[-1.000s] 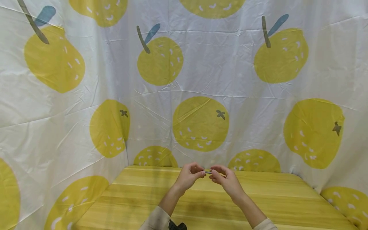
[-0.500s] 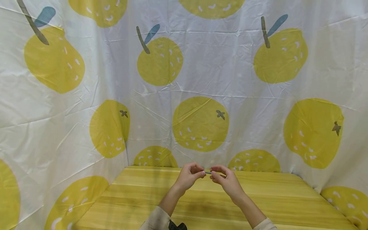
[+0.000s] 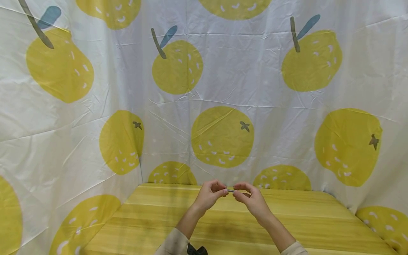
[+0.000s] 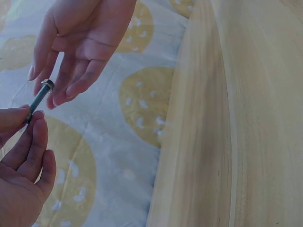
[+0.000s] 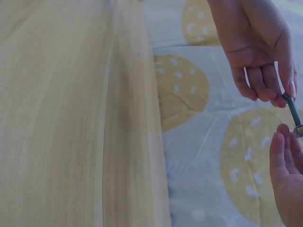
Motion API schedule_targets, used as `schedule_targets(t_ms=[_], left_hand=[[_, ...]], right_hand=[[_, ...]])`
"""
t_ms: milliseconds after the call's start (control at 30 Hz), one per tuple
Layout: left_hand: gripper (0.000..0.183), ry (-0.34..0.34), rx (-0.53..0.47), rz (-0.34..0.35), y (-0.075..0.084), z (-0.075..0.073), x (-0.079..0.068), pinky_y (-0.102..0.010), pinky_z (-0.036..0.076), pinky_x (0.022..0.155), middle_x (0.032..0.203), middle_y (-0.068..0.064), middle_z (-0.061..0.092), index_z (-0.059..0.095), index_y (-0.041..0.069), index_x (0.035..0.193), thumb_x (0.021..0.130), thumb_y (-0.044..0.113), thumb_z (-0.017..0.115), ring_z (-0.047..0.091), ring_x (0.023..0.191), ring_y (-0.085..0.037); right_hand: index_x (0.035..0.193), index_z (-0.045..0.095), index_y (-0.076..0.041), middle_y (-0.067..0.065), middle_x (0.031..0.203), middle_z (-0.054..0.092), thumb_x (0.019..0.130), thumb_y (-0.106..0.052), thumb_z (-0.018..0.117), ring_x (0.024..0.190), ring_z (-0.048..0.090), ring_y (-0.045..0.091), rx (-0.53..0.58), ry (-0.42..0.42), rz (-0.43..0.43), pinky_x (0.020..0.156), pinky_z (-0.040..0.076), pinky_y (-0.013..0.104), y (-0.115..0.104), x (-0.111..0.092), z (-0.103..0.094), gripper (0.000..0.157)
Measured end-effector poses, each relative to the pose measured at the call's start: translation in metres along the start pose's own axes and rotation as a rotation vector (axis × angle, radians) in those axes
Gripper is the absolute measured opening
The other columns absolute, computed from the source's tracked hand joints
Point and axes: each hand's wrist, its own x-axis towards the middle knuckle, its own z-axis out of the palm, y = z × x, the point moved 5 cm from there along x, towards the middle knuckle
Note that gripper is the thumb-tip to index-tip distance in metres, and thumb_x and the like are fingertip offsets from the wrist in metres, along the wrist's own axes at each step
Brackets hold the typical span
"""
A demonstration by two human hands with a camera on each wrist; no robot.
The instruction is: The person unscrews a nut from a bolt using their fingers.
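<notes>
A small metal bolt [image 4: 39, 100] with a hex nut or head [image 4: 48, 84] on one end is held up between the two hands. My left hand [image 3: 206, 196] pinches the bare end between thumb and fingertips, hiding that tip. My right hand [image 3: 251, 202] is at the hex end, its fingers loosely bent. In the left wrist view the right thumb [image 4: 41, 52] stands apart from the hex piece, which shows in front of the fingers. The right wrist view shows the bolt [image 5: 294, 113] at the frame's edge; whether a right fingertip touches it is unclear.
Both hands are above a yellow wood-grain table [image 3: 191, 233]. A white curtain [image 3: 229, 71] printed with yellow fruit surrounds the table at the back and sides. A black strap or device [image 3: 197, 250] shows by the left sleeve.
The left hand stays still with the bolt. The right thumb and fingertips have shifted very slightly at the bolt's hex end.
</notes>
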Motion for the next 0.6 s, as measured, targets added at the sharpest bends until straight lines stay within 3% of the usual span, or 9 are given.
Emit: schedule_targets(t_ms=[167, 400, 600], left_hand=[[0.007, 0.002, 0.005, -0.003, 0.0013, -0.0002, 0.0, -0.041, 0.054, 0.088, 0.094, -0.007, 0.074, 0.073, 0.002, 0.101, 0.098, 0.008, 0.073, 0.071, 0.087, -0.021], [0.006, 0.002, 0.003, -0.002, 0.0015, 0.0002, -0.0005, -0.04, 0.054, 0.087, 0.094, -0.009, 0.075, 0.073, 0.001, 0.1, 0.098, 0.006, 0.073, 0.071, 0.087, -0.022], [0.006, 0.014, 0.01, -0.002, 0.0011, -0.0007, 0.0003, -0.041, 0.055, 0.088, 0.094, -0.007, 0.075, 0.074, 0.002, 0.1, 0.097, 0.008, 0.074, 0.072, 0.088, -0.024]], right_hand=[[0.12, 0.062, 0.011, 0.02, 0.118, 0.061, 0.106, -0.012, 0.063, 0.1, 0.067, 0.026, 0.004, 0.021, 0.026, 0.09, 0.056, 0.032, 0.0012, 0.0003, -0.001, 0.027], [0.123, 0.059, 0.012, 0.026, 0.133, 0.051, 0.102, -0.007, 0.067, 0.113, 0.066, 0.035, 0.014, -0.053, 0.001, 0.095, 0.054, 0.034, 0.0035, 0.0004, -0.0015, 0.029], [0.128, 0.057, 0.012, 0.024, 0.121, 0.06, 0.107, -0.017, 0.061, 0.106, 0.067, 0.031, 0.03, -0.031, 0.032, 0.091, 0.056, 0.033, 0.0049, 0.0023, -0.0019, 0.037]])
